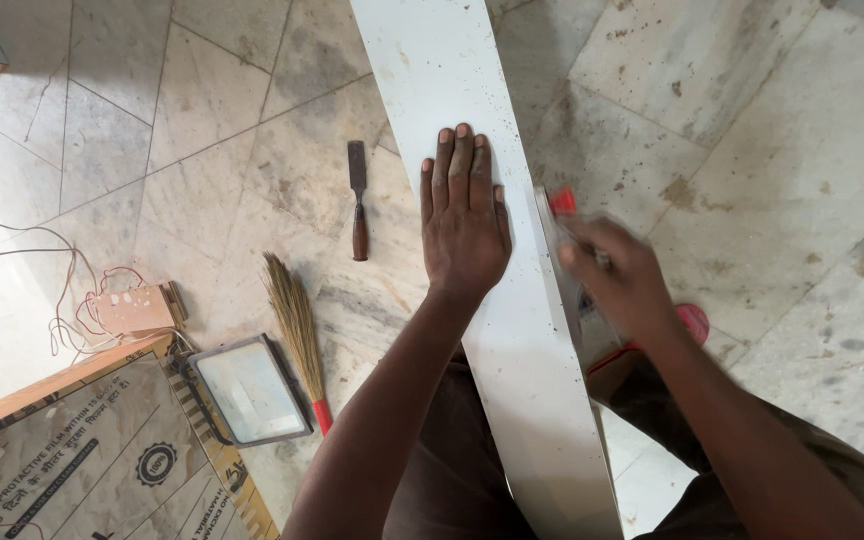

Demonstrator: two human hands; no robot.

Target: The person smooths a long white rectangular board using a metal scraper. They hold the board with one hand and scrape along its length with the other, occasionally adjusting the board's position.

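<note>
Left hand (pixel 464 222) flat, fingers spread narrow, pins white laminate board (pixel 452 70). Right hand (pixel 620 280), blurred, grips small red-tipped tool (pixel 562 202) against board edge: edge-working step, next stroke needs steady pressure.

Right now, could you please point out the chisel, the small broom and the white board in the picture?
chisel (pixel 358 200), head view, on the metal shank above the wooden handle.
small broom (pixel 294 310), head view, on the straw bristles.
white board (pixel 432 70), head view, on its bare upper face.
</note>
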